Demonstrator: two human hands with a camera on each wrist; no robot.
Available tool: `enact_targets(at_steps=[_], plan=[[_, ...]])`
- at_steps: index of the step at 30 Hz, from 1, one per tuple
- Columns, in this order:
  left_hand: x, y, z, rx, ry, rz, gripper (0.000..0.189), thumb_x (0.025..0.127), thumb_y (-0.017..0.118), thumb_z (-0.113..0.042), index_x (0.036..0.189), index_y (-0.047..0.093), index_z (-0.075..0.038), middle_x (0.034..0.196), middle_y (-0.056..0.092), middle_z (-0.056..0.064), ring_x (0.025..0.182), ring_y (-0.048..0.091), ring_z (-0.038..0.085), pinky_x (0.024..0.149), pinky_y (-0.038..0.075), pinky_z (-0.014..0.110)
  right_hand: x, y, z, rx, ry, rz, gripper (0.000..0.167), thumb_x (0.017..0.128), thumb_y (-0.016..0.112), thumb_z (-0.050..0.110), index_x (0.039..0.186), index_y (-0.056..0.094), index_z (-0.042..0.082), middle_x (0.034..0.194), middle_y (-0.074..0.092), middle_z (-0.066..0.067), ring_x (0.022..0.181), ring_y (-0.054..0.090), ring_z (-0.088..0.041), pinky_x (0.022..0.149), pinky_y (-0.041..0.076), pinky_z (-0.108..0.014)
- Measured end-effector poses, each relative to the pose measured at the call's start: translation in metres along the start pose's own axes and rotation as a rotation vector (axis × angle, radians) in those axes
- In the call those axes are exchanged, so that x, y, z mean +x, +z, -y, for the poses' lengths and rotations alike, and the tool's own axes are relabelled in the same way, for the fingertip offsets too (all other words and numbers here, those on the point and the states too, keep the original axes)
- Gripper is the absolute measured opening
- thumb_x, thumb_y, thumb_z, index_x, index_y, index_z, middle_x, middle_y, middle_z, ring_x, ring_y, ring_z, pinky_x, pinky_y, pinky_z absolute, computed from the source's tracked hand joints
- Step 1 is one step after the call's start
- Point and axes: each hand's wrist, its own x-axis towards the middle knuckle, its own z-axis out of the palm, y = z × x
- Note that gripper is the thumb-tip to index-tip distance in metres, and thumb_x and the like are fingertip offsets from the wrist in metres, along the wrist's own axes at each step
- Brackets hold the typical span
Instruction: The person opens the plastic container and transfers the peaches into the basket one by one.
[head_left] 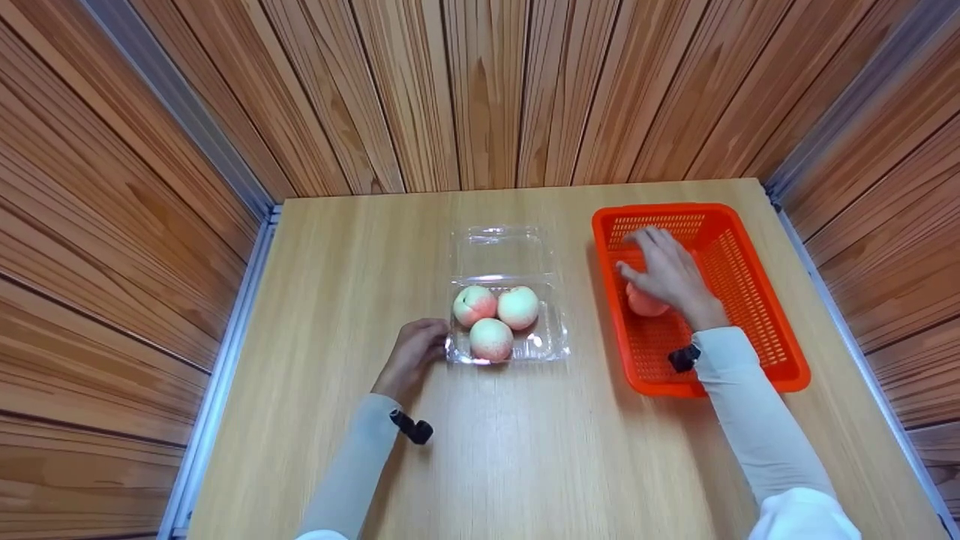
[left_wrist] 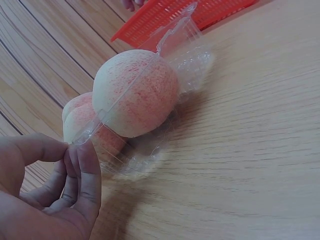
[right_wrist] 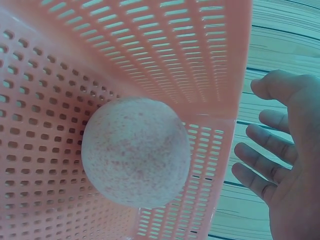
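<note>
Three pale pink-and-white peaches [head_left: 492, 340] sit in the base of a clear plastic clamshell box [head_left: 551, 337], its lid [head_left: 501, 251] folded back flat. My left hand [head_left: 418, 351] pinches the box's near-left rim between thumb and fingers, as the left wrist view shows close up. Over the orange basket [head_left: 757, 300] hangs my right hand [head_left: 667, 274], fingers spread and holding nothing. Below it a single peach [right_wrist: 136, 152] lies on the basket floor against the side wall; in the head view the hand partly covers this peach [head_left: 645, 301].
The slotted basket stands at the right of the wooden table [head_left: 525, 465], a hand's width from the box. Wood-panelled walls [head_left: 487, 90] enclose the table at the back and both sides, with metal rails [head_left: 225, 360] along the side edges.
</note>
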Motion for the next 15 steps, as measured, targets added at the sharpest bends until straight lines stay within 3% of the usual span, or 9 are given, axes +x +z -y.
enact_targets(at_steps=[15], plan=[[0.0,0.0,0.002,-0.038,0.016,0.004,0.029,0.102,0.061,-0.005,0.122,0.065,0.015,0.09,0.069,0.007,0.078,0.066,0.011,0.068,0.058,0.023,0.001,-0.006,0.013,-0.012,-0.055,-0.011,0.049,0.099,0.073,0.024,0.141,0.058,0.004,0.143,0.055,-0.018,0.13,0.05,-0.038,0.112,0.046,-0.06]])
